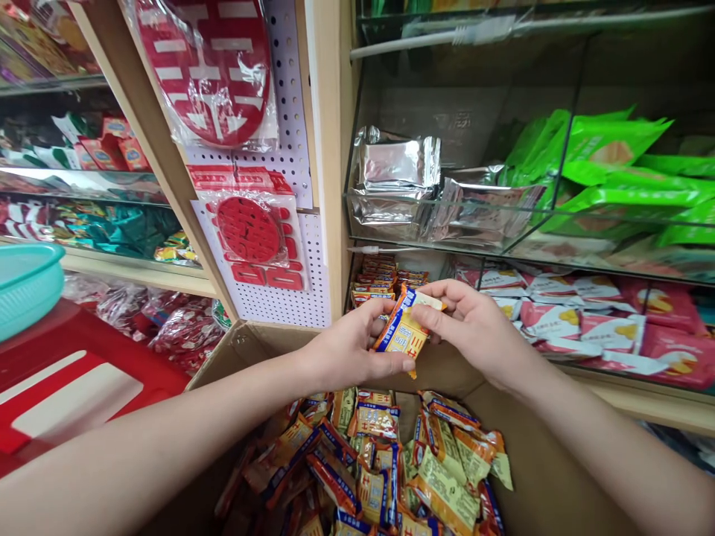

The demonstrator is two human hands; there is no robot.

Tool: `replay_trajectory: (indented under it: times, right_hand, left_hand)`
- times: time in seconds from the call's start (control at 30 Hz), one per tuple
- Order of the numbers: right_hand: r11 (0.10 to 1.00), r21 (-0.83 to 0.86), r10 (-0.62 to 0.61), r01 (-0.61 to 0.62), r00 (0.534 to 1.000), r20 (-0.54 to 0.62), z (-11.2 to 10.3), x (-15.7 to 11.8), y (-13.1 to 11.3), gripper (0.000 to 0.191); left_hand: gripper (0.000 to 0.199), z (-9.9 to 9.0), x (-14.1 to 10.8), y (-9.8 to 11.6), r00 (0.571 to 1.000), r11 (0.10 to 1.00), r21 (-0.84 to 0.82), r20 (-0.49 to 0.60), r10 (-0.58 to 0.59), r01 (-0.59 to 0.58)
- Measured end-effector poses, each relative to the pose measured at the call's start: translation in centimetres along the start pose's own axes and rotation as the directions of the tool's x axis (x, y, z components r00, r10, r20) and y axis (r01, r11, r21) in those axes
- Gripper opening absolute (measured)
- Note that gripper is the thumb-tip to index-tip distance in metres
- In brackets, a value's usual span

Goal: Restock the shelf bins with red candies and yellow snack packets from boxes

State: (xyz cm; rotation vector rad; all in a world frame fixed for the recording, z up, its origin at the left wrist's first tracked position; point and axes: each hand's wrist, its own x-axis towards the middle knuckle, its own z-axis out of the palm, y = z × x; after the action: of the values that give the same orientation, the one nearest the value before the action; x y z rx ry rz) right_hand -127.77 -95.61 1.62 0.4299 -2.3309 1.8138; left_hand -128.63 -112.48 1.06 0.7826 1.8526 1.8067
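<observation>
Both my hands hold a small stack of wrapped snack packets (401,335), yellow, blue and orange, above an open cardboard box. My left hand (357,342) grips the stack from the left side, with its thumb along the lower edge. My right hand (469,320) pinches the upper right part, its thumb lying on top. How many packets are in the stack I cannot tell. Below, the cardboard box (536,447) contains many loose packets (374,420) of the same kind, lying at mixed angles. Some show their pale yellow backs.
Behind the box, a shelf compartment holds rows of similar packets (377,279). To its right lie pink-and-white packets (550,320); above are silver packets (396,164) and green bags (608,164). A red stool (83,372) with a turquoise basket (27,279) stands left. Red decorations (249,231) hang on pegboard.
</observation>
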Motion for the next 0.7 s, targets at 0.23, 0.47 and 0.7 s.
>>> replay_trajectory:
  times: [0.23, 0.47, 0.7]
  right_hand:
    - [0.996, -0.053, -0.063, 0.069, 0.992, 0.107, 0.0, -0.1, 0.2, 0.028]
    - [0.993, -0.117, 0.034, -0.012, 0.982, 0.186, 1.4, -1.4, 0.6, 0.037]
    - [1.0, 0.002, 0.009, -0.01, 0.945, 0.328, 0.9, -1.2, -0.5, 0.04]
  left_hand:
    - [0.056, -0.9, -0.3, 1.6, 0.992, 0.999, 0.041, 0.128, -0.02, 0.015]
    - [0.027, -1.7, -0.3, 2.3, 0.971, 0.973, 0.139, 0.134, -0.2, 0.182]
    - [0.024, -0.6, -0.1, 2.4, 0.986, 0.998, -0.051, -0.166, -0.032, 0.024]
